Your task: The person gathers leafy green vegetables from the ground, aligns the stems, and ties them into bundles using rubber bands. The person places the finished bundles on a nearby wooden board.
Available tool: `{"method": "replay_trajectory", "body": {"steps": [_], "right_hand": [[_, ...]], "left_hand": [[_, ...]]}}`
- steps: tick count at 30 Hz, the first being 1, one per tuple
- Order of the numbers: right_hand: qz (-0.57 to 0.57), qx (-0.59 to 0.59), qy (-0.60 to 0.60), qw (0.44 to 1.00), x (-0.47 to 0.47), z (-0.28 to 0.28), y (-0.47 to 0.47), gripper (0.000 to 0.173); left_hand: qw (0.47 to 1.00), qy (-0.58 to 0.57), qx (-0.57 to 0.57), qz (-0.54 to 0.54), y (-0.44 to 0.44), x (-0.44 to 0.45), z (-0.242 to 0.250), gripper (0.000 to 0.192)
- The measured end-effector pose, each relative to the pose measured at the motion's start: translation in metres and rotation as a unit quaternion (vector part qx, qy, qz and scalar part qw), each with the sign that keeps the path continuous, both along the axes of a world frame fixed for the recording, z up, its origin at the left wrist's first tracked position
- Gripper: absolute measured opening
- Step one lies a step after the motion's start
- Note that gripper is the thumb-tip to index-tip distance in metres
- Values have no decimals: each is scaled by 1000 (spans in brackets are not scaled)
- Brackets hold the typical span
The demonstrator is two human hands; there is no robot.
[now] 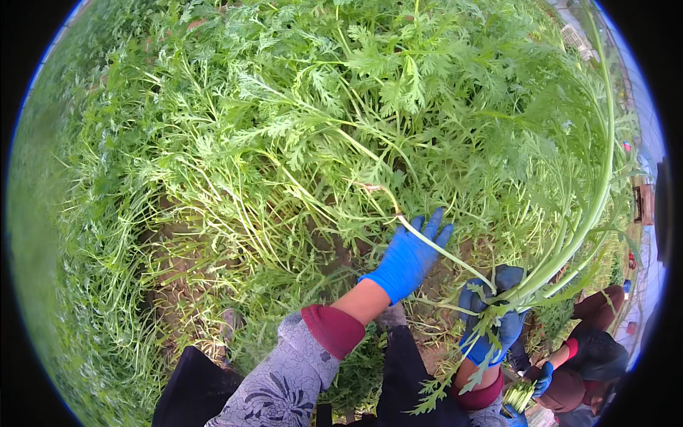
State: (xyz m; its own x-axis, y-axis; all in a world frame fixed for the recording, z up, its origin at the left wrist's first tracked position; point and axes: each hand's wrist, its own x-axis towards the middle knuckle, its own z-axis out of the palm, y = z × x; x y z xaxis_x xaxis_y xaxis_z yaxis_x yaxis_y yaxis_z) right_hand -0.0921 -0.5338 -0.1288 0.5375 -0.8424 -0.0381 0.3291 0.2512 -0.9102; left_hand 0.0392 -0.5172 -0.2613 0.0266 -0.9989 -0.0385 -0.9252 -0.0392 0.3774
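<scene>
My right hand [491, 320], in a blue glove, is closed around the stems of a bunch of leafy greens [581, 229], whose long stalks arch up along the right of the view. One pale stalk [453, 259] runs from the bunch across my left hand [413, 256] to a brownish root end. Also gloved in blue, the left hand has its fingers spread above the plants; whether it touches the stalk cannot be told. Dense feathery-leaved greens [320, 133] stand beyond both hands.
Cut stubble and bare soil [181, 267] lie at centre left. At lower right another person [581, 357] in blue gloves holds a bundle of green stems [517, 395]. A crate [644, 204] stands at the far right, near plastic sheeting. A shoe [231, 323] shows below.
</scene>
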Motion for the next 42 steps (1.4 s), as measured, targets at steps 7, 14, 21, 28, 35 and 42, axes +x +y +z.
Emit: {"method": "replay_trajectory", "body": {"steps": [7,14,21,28,35,42], "right_hand": [[-102,1,131,986,73,-98,-60,30],[-151,16,310,939,101,-163,-126,21],[-12,-66,339,938,92,-205,-139,23],[46,-185,421,887,94,-200,-137,25],[72,-122,382,913,94,-195,-126,30],[143,-132,470,861,123,-189,-121,36]], "left_hand": [[998,32,56,-9,22,-68,-46,53],[1000,-8,-18,-9,37,-35,-34,54],[999,19,14,-24,41,-37,-41,53],[999,17,-12,-28,42,-41,-41,48],[999,10,-4,-31,46,-38,-36,46],[999,22,-8,-33,47,-40,-35,46]]}}
